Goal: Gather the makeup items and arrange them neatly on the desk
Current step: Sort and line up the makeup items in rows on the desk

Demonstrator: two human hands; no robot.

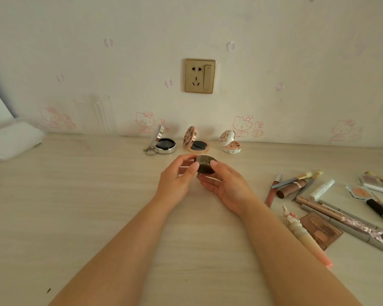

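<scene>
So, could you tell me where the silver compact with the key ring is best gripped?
Probably the round base of the silver compact, pinched across its rim from above and in front: its lid stands open at the back left and the key ring trails left.

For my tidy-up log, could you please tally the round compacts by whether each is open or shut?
Open, standing by the wall: 3 — silver compact, rose-gold compact, white floral compact.
Shut, held in left hand and right hand: 1 — dark compact.
Total: 4
</scene>
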